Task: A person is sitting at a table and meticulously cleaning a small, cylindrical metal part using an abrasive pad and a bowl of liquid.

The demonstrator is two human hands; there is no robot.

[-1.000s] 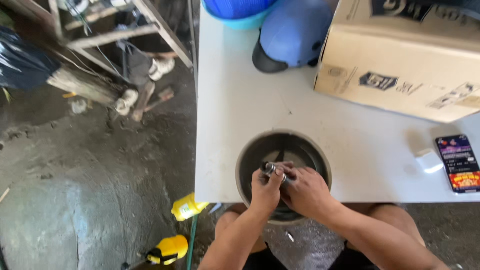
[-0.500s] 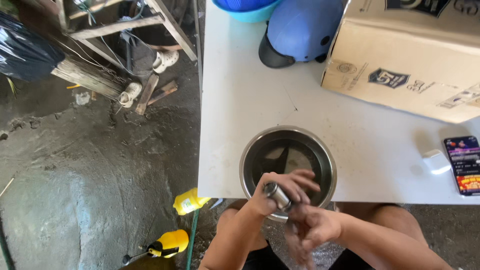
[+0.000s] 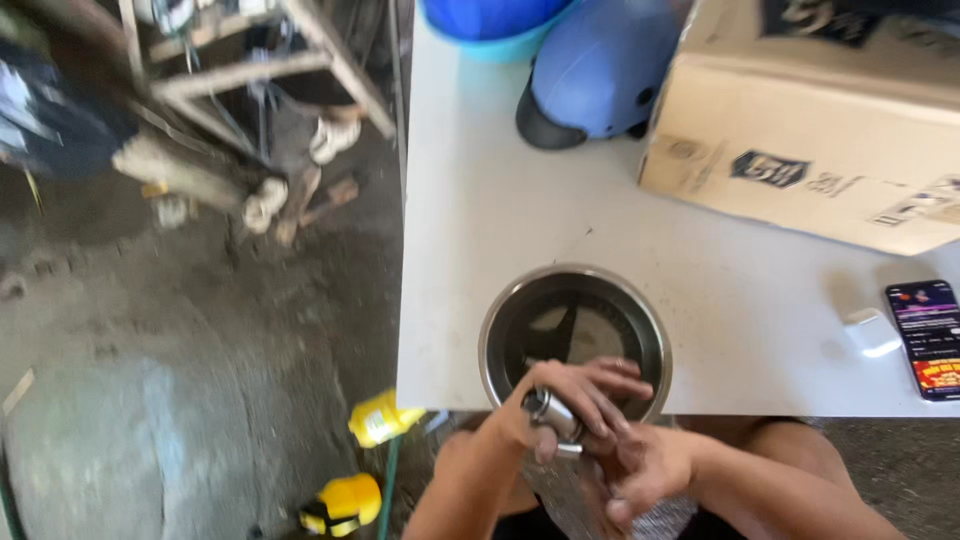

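A round metal bowl (image 3: 575,290) holding dark liquid sits at the near edge of the white table (image 3: 500,200). My left hand (image 3: 570,395) is over the bowl's near rim, its fingers closed around a small shiny metal cylinder (image 3: 548,408). My right hand (image 3: 640,465) is just below and to the right of it, off the table edge, with greasy fingers curled loosely; it touches the left hand, and I cannot tell whether it holds anything.
A cardboard box (image 3: 830,120) stands at the back right, a blue helmet (image 3: 600,70) and a blue basin (image 3: 490,25) behind. A phone (image 3: 925,335) and a small white case (image 3: 870,330) lie at right. Yellow bottles (image 3: 380,418) and wooden clutter (image 3: 250,90) are on the concrete floor.
Both hands have drawn back from over the bowl toward my body. The right hand has dropped below the table edge while the left keeps the metal cylinder.
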